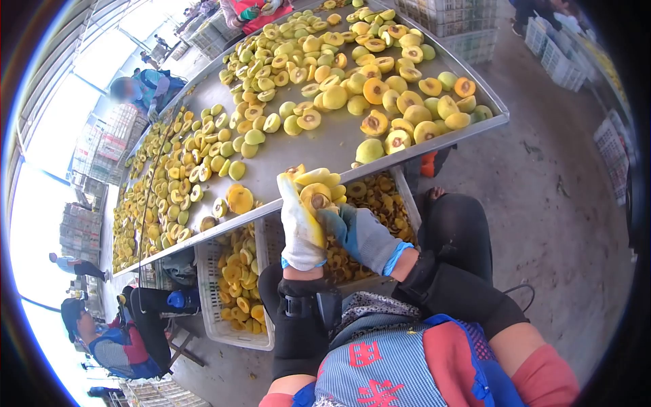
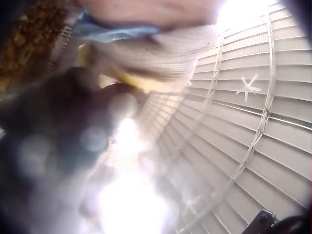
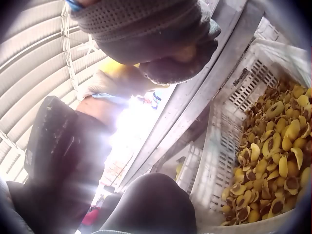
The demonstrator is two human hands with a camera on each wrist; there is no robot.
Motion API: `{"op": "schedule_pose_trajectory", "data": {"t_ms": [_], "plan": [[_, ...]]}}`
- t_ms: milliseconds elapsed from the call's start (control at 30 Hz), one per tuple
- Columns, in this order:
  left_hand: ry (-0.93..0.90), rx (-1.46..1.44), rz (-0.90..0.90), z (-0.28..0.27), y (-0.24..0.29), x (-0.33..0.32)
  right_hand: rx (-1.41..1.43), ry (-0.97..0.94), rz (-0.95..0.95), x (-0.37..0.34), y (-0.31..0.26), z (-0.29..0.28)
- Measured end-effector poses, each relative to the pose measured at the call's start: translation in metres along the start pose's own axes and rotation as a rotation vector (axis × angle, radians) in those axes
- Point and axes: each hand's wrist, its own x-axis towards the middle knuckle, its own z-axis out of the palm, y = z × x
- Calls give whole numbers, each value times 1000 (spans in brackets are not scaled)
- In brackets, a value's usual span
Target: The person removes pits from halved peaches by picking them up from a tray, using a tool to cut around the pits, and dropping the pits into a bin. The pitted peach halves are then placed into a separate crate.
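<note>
In the head view, my left hand [image 1: 302,227], in a white and yellow glove, grips a yellow peach half [image 1: 316,195] by the table's near edge. Its brown stone side faces up, with the yellow glove fingers around it. My right hand [image 1: 366,237], in a grey-blue glove, meets the fruit from the right, fingers curled; I cannot tell what they hold. The right wrist view shows the right glove [image 3: 151,41] from below, bunched, its inside hidden. Glare and blur cover much of the left wrist view, where the left glove [image 2: 156,53] shows only in part.
A metal table [image 1: 298,146] bears many halved peaches [image 1: 336,97]. Below its edge, a white crate [image 1: 263,285] and another crate [image 3: 219,131] hold yellow pieces. A seated person [image 1: 115,339] works at left; stacked crates [image 1: 447,27] stand beyond the table.
</note>
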Motion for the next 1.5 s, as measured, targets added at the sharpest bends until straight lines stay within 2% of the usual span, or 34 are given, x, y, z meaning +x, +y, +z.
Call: {"op": "schedule_pose_trajectory", "data": {"t_ms": [133,233,333,433,533,600,633,700,733,767,833,900,1000,1100,1167,1267,1367,1433,1467,1500], "plan": [[12,28,-42,-7,-5,6,-73,-62,41,-5,-11,-9],[-41,151,-47,-16,-8,7,-73,-92,101,-5,7,-3],[-51,324,-133,-19,-1,7,-93,-121,114,-6,17,1],[-87,353,-104,-29,-1,8,36,-118,77,-8,25,9],[-46,281,-71,-28,0,-8,144,-179,186,-7,16,13],[-40,213,119,-30,-10,-17,413,-283,323,-12,-12,6],[-9,210,231,-25,-12,-23,381,-346,402,-12,-14,5],[58,167,306,-30,-25,-16,306,-481,552,-11,-18,1],[91,147,339,-33,-30,-15,300,-508,619,-11,-27,-3],[81,164,284,-37,-30,-13,293,-533,682,-10,-33,-5],[61,197,171,-42,-20,-12,127,-452,396,-9,-13,1],[89,262,140,-39,-17,-8,84,-418,273,-10,-6,4],[154,198,57,-31,-18,-7,159,-377,261,-9,-10,7],[87,34,121,-35,-31,-1,197,-300,231,-10,7,18],[31,49,99,-44,-33,0,325,-311,339,-6,4,16],[15,77,35,-43,-29,-5,157,-287,216,-3,36,27],[-33,144,-20,-43,-23,-9,290,-123,151,-11,47,41],[-56,170,-31,-36,-13,-14,495,-166,349,-17,12,28],[-45,136,37,-33,-13,-16,593,-184,446,-18,-3,21],[7,98,118,-25,-15,-20,625,-311,588,-17,-7,16]]}}
